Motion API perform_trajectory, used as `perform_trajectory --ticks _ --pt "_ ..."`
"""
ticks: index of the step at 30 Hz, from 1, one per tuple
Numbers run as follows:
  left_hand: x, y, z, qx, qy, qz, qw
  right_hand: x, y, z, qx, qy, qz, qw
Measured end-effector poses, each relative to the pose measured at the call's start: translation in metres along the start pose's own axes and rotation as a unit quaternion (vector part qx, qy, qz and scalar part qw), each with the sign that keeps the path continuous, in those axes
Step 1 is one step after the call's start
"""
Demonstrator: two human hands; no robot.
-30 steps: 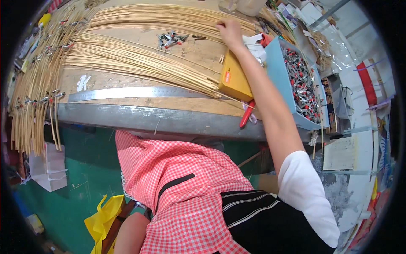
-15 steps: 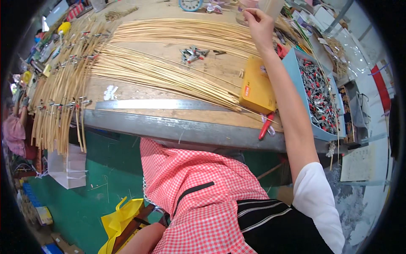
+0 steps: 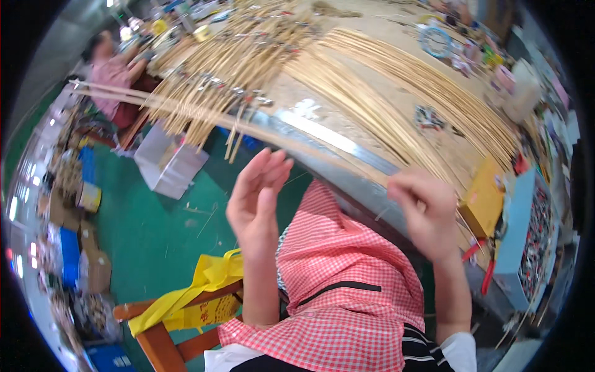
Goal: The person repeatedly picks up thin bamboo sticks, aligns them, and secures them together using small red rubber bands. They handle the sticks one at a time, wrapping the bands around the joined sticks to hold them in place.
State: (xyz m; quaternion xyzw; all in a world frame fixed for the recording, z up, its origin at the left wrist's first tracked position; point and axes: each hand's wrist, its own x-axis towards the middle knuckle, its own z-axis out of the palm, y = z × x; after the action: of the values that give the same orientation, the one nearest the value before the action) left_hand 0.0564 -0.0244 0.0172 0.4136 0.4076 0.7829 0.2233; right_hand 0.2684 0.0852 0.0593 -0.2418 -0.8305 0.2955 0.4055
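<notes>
My right hand [image 3: 427, 214] is closed around the end of some long, thin bamboo strips [image 3: 297, 144]. They reach out to the left over the table edge and are blurred by motion. My left hand [image 3: 257, 198] is raised just below the strips, fingers apart and loosely curled, with nothing in it. Under the held strips lies a metal ruler [image 3: 319, 131] along the table's near edge. Behind it a fan of loose strips [image 3: 365, 105] and a second long bundle [image 3: 427, 80] rest on the table. To the right of my right hand stands a yellow box [image 3: 482, 197].
Clipped strips [image 3: 211, 93] overhang the table's left end. A light-blue box [image 3: 517, 242] of small clamps stands at the right, near red-handled pliers [image 3: 488, 276]. A co-worker [image 3: 114, 80] sits at far left. A yellow bag [image 3: 198, 297] hangs on a wooden chair [image 3: 164, 347].
The view has swung left. My right hand has come back from the far right of the table and now holds long strips. My left hand has come up into view, open.
</notes>
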Motion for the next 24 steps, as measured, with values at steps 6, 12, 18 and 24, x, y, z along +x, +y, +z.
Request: perform_trajectory --ticks 6,12,18,24 --pt "0.004 -0.009 -0.034 -0.097 0.086 -0.027 0.991 -0.043 -0.01 0.04 0.102 -0.059 0.089 0.989" --pt "0.002 -0.02 -0.048 -0.08 0.063 -0.024 0.994 -0.065 0.0 0.038 0.098 -0.084 0.13 0.983" --pt "0.001 -0.035 -0.04 -0.103 0.046 -0.09 0.989 -0.084 0.004 0.033 0.125 -0.049 0.184 0.974" --pt "0.001 -0.047 -0.04 -0.101 0.028 -0.108 0.989 -0.088 0.008 0.029 0.132 -0.044 0.223 0.965"
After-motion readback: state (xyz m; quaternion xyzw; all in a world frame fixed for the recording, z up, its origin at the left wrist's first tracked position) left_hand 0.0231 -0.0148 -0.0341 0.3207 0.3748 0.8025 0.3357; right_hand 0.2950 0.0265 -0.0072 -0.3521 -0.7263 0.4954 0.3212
